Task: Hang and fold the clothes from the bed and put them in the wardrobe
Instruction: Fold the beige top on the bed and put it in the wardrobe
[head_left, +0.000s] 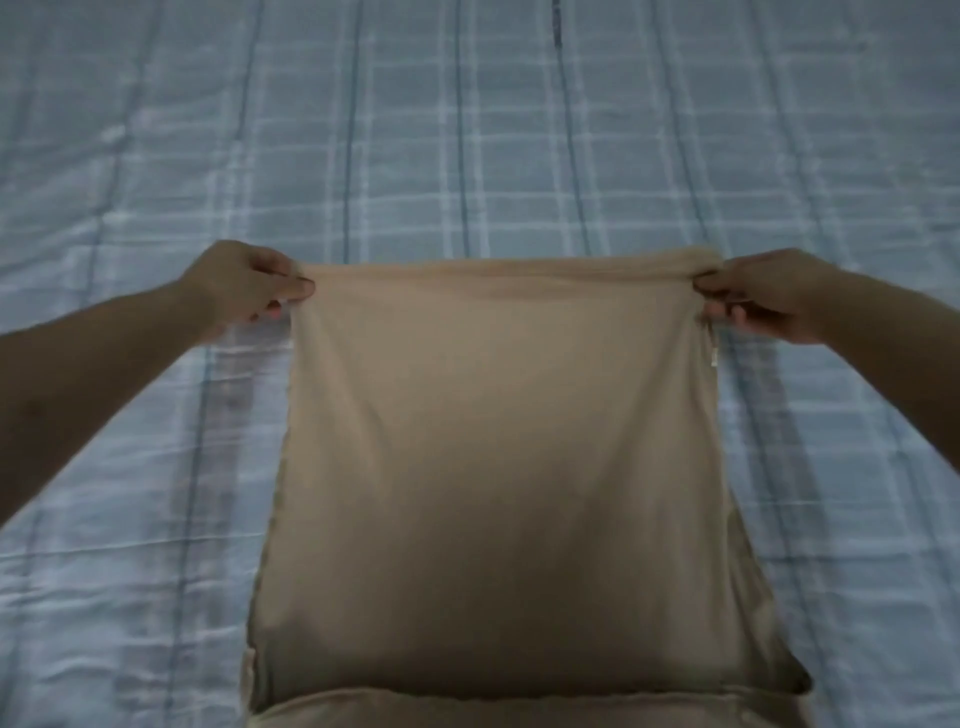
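Two bare forearms enter from about 8 and 4 o'clock, no sleeves, watch or bracelet showing. The left hand (244, 285) and right hand (769, 296) wear no gloves or rings; short nails show on the fingers (298, 287).

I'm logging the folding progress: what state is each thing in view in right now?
Beige garment: folded over, far edge held taut, near part lying on the bed.
Left hand: pinches the garment's far left corner.
Right hand: pinches the garment's far right corner.
Blue checked bed cover: spread out, lightly wrinkled, under the garment.
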